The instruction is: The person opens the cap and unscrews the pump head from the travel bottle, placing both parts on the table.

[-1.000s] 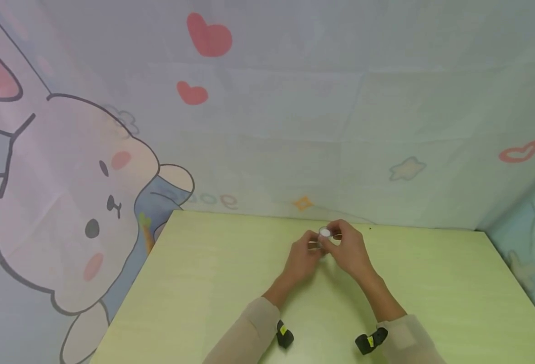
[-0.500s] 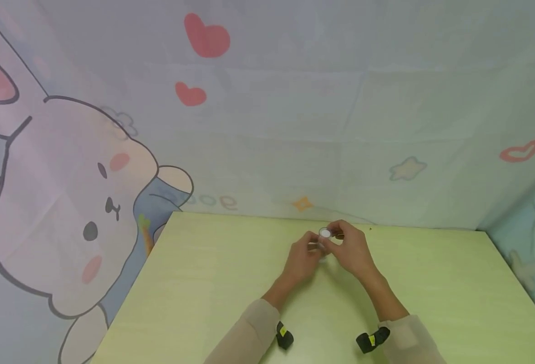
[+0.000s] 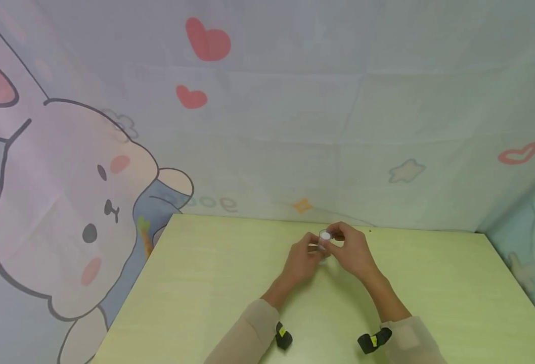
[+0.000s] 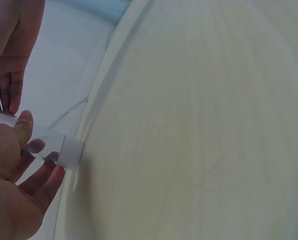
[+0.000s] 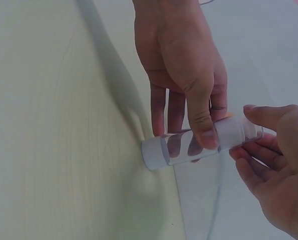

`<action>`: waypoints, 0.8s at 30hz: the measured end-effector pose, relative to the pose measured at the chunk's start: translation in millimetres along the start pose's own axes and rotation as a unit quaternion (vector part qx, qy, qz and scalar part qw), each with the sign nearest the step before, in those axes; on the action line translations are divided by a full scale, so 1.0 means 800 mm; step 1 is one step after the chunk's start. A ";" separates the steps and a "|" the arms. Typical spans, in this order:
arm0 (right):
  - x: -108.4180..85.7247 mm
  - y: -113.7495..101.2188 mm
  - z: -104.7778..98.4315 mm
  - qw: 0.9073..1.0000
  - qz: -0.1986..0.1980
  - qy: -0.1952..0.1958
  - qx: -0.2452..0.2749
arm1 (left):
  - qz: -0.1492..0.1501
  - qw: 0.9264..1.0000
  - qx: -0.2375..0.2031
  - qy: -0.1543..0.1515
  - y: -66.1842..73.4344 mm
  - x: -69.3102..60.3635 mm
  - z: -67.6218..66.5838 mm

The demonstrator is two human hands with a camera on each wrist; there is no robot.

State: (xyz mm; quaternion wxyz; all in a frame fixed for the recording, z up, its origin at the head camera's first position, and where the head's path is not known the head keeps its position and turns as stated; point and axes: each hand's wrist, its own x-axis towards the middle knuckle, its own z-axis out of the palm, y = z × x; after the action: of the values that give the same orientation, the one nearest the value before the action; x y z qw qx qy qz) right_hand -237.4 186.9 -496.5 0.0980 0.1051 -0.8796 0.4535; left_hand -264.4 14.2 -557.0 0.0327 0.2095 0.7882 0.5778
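A slim clear bottle (image 5: 181,155) with a white base, a white collar and a see-through cap stands between my two hands, over the far part of the table. My left hand (image 3: 301,260) grips its clear body, thumb on one side and fingers on the other, as the right wrist view shows. At the upper end, the thumb and fingers of my right hand (image 3: 351,250) pinch the clear cap (image 5: 252,131). The base (image 4: 71,153) is close to the tabletop; whether it touches, I cannot tell. Fingers partly cover the bottle in the head view.
The pale yellow-green table (image 3: 213,283) stretches to both sides of the arms. Behind it hangs a fabric backdrop (image 3: 272,126) printed with a rabbit and hearts, close to the table's back edge. Black wrist-worn devices (image 3: 374,340) sit at both cuffs.
Both hands keep their hold on the bottle and hardly move. Its pale lower end shows below my left fingers now, unlike one second ago. The head view has shifted slightly.
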 end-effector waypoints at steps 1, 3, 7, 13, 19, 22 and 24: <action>0.000 0.000 0.000 1.000 0.000 0.000 0.000 | 0.002 1.000 0.000 -0.002 0.000 0.000 0.000; 0.001 0.001 -0.001 1.000 -0.002 -0.001 0.000 | 0.004 1.000 0.000 -0.006 -0.001 0.001 -0.001; 0.002 0.002 -0.002 1.000 -0.009 -0.003 -0.002 | 0.005 1.000 0.016 -0.008 -0.002 0.003 -0.001; 0.004 0.002 -0.004 1.000 -0.010 -0.011 0.000 | 0.002 1.000 0.025 -0.003 -0.003 0.004 -0.002; 0.006 0.002 -0.004 1.000 -0.013 -0.012 0.004 | -0.007 1.000 0.015 0.000 -0.005 0.005 -0.001; 0.007 0.003 -0.005 1.000 -0.020 -0.012 0.006 | -0.010 1.000 0.009 0.001 -0.007 0.006 -0.001; 0.008 0.003 -0.005 1.000 -0.027 -0.010 0.007 | -0.012 1.000 0.008 0.004 -0.007 0.007 -0.001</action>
State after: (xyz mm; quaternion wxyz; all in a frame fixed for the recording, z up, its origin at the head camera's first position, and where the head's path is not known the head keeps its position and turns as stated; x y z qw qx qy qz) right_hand -244.2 190.8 -494.3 0.1003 0.1343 -0.8741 0.4559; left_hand -271.0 14.2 -561.2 0.0344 0.1981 0.7955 0.5716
